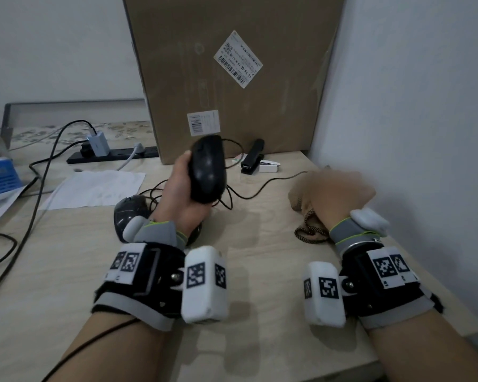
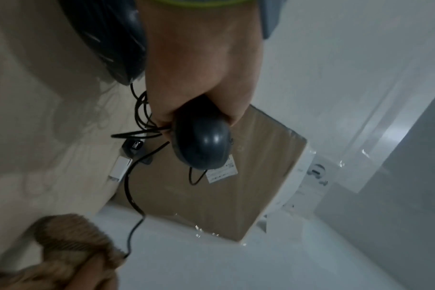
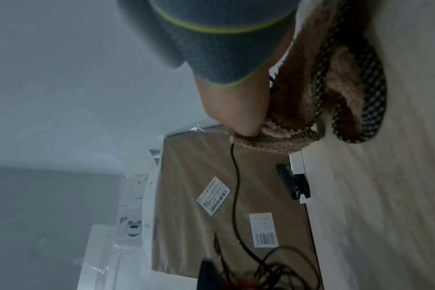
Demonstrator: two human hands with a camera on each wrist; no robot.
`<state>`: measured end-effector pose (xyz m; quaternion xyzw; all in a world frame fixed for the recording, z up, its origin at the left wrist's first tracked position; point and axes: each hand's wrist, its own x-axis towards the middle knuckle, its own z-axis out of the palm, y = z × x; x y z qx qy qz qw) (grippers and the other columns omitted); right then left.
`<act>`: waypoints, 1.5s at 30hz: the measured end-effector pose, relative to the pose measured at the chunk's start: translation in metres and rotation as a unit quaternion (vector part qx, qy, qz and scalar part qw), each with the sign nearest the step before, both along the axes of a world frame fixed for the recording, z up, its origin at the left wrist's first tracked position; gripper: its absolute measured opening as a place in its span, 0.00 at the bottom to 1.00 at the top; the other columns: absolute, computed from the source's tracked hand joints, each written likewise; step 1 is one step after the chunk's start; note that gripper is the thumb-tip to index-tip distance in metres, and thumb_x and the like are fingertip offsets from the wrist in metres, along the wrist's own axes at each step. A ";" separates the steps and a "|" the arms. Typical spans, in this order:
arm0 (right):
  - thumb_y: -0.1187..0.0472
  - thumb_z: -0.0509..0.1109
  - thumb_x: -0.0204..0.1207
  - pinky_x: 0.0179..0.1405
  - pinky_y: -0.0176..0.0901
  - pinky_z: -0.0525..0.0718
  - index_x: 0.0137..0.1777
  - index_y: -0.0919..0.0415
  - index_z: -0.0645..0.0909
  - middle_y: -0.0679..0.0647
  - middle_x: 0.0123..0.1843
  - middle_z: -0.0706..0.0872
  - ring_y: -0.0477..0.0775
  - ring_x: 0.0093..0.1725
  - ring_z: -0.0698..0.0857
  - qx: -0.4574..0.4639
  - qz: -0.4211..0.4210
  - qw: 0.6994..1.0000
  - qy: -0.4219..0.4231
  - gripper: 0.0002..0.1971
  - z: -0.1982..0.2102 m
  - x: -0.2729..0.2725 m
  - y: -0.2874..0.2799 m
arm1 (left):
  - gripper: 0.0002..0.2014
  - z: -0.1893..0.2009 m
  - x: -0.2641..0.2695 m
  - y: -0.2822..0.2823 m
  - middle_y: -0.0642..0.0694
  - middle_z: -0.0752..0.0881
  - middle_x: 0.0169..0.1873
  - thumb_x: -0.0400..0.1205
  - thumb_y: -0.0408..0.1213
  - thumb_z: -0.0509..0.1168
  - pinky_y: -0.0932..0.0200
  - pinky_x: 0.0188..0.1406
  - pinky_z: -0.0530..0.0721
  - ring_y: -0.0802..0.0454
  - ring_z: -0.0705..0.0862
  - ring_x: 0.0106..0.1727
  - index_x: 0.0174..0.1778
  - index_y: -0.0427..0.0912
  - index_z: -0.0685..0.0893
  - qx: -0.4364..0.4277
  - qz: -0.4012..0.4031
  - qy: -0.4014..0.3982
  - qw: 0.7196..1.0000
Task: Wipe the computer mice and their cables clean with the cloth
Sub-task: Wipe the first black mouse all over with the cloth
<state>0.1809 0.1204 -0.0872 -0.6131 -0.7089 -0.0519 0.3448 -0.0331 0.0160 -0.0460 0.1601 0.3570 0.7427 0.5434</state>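
A black mouse (image 1: 208, 169) is gripped in the curled fingers of the left hand (image 1: 183, 193), raised off the desk (image 1: 260, 271), its cable (image 1: 262, 186) trailing toward the right hand (image 1: 334, 195). The brown cloth (image 3: 308, 109) is bunched in that hand's closed fingers, down on the desk. A second mouse (image 1: 131, 212) lies just under the left wrist.

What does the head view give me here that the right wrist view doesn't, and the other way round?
Only the head view shows the left hand gripping the lifted black mouse, a second mouse lying on the table beside that wrist, the power strip and the sheet of paper.

Only the right wrist view shows the right hand's fingers curled into the brown cloth and its checkered edging.

Both show the cardboard box, the black stapler, the mouse cable and the right hand on the cloth.
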 end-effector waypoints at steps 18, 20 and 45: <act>0.64 0.69 0.63 0.61 0.52 0.61 0.49 0.60 0.79 0.42 0.51 0.69 0.42 0.49 0.56 0.074 0.237 0.964 0.092 0.12 0.002 -0.014 -0.023 | 0.16 -0.010 0.054 -0.005 0.44 0.89 0.36 0.85 0.50 0.57 0.63 0.33 0.85 0.51 0.87 0.33 0.51 0.43 0.85 -0.083 -0.237 0.131 0.959; 0.58 0.66 0.64 0.58 0.54 0.60 0.44 0.58 0.81 0.43 0.51 0.76 0.45 0.52 0.60 0.102 0.234 0.966 0.047 0.09 0.002 -0.014 -0.022 | 0.16 -0.010 0.053 -0.003 0.45 0.88 0.34 0.85 0.49 0.57 0.64 0.31 0.84 0.52 0.86 0.31 0.49 0.43 0.85 -0.072 -0.215 0.115 0.967; 0.54 0.68 0.73 0.49 0.47 0.56 0.49 0.51 0.87 0.54 0.53 0.77 0.61 0.60 0.68 0.024 0.090 0.993 -0.069 0.09 0.000 -0.004 -0.006 | 0.19 0.001 0.014 -0.004 0.45 0.86 0.39 0.80 0.51 0.64 0.60 0.33 0.82 0.51 0.83 0.37 0.62 0.43 0.81 0.037 -0.078 -0.027 0.996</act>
